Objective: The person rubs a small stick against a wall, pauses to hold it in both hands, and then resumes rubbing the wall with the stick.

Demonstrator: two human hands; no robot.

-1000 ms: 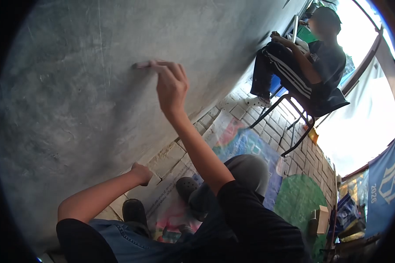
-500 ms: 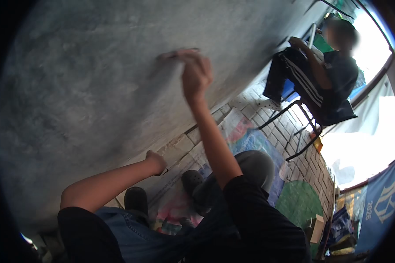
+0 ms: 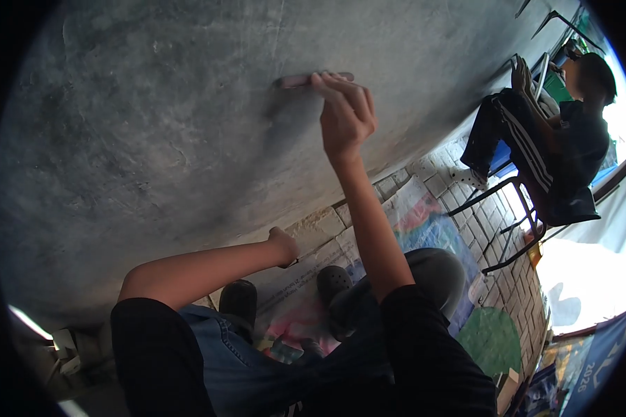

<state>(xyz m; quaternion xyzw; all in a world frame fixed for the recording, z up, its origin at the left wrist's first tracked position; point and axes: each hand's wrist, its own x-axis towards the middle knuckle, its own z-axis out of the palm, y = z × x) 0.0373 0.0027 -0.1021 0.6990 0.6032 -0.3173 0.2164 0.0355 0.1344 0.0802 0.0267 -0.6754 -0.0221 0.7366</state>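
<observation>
Reddish-brown, narrow, bar-shaped block [image 3: 295, 81]: located at the face of the mottled grey wall [image 3: 153, 104], lengthwise along it. My right hand [image 3: 348, 118] grips one end, fingers bent and nearly closed around it. Sound handling, in my judgement: block flat, pressure even along its length, wrist loose, neither end digging in. My left hand [image 3: 283, 247] is curled near the wall's foot; whether it holds anything, I cannot tell. Further out, a seated person in dark clothing [image 3: 583, 149], well apart from my reach.
</observation>
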